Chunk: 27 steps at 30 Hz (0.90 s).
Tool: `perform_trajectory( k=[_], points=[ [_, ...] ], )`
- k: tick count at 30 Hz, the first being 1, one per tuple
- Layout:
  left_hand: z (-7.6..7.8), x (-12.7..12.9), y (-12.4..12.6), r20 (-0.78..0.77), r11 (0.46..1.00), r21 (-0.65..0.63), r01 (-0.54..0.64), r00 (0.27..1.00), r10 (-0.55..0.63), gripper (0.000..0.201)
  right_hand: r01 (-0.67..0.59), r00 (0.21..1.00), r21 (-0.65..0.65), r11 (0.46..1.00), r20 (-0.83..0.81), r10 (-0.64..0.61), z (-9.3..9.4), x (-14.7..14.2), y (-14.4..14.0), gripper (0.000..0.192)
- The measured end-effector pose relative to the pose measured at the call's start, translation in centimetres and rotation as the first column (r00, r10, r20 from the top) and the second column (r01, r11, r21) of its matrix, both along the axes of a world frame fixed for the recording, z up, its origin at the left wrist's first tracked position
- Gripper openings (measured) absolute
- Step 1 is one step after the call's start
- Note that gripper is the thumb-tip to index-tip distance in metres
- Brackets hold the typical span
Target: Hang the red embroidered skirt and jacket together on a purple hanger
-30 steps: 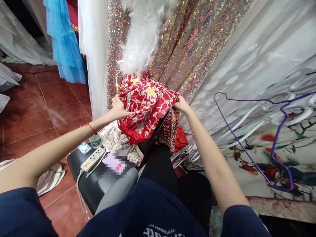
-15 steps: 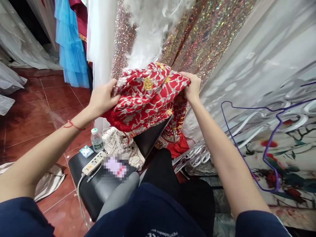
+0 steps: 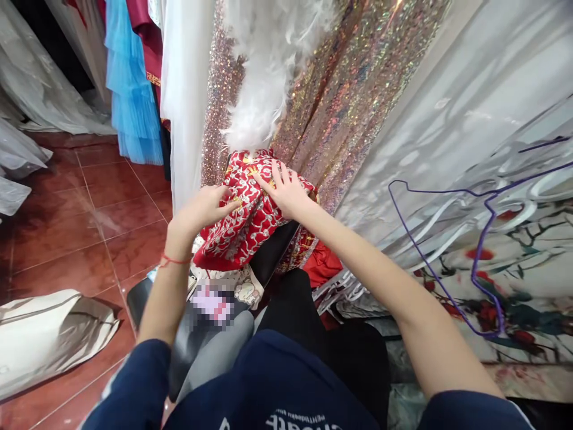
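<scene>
A red garment [image 3: 248,224] with silver scrolling embroidery and gold motifs lies bunched over the black bench [image 3: 268,257] in front of me. My right hand [image 3: 286,190] rests on its upper part, fingers spread and palm down. At the garment's left edge is my left hand [image 3: 201,210], thumb and forefinger stretched apart against the cloth; its other fingers are partly hidden. Below the garment, a pale dotted cloth bag [image 3: 248,288] shows, along with a blurred-out pinkish item [image 3: 212,304] on the bench.
Sequinned fabric [image 3: 340,119] and white feathers [image 3: 264,83] hang just beyond the garment. On the right are a purple hanger [image 3: 486,269] and white hangers [image 3: 447,248]. A blue tiered tulle dress [image 3: 132,89] hangs left; a cream bag [image 3: 54,340] lies on the red tiled floor [image 3: 58,227].
The garment has come down lower onto the bench from being held stretched between both hands. My right hand has let go of its corner and moved left onto the cloth; my left hand's grip has loosened.
</scene>
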<state>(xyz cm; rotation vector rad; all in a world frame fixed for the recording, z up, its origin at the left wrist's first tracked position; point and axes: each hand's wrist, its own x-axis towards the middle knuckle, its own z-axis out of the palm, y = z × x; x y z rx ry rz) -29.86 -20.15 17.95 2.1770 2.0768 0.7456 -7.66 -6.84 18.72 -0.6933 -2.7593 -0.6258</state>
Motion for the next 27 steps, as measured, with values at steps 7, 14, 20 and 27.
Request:
perform_trajectory(
  k=[7,14,20,27],
  points=[
    [-4.7,2.7,1.3,0.166,0.975,-0.164,-0.151,0.970,0.178,0.116,-0.065,0.997,0.020,0.998,0.042,0.064,-0.2,2.0,0.0,0.120],
    [-6.7,-1.2,0.9,0.166,0.872,-0.483,-0.079,0.970,0.180,0.047,-0.061,0.998,0.013,0.998,0.017,0.061,-1.7,2.6,-0.8,0.140],
    [-4.4,-1.4,-1.4,0.396,0.926,-0.367,0.087,0.916,0.070,0.035,-0.082,0.996,0.062,0.995,-0.022,0.083,-4.2,1.0,-4.0,0.123],
    [-2.0,-0.7,-7.2,0.812,0.978,-0.170,0.121,0.579,0.070,0.065,-0.279,0.952,0.122,0.953,-0.099,0.291,-3.6,-1.3,-6.5,0.060]
  ],
)
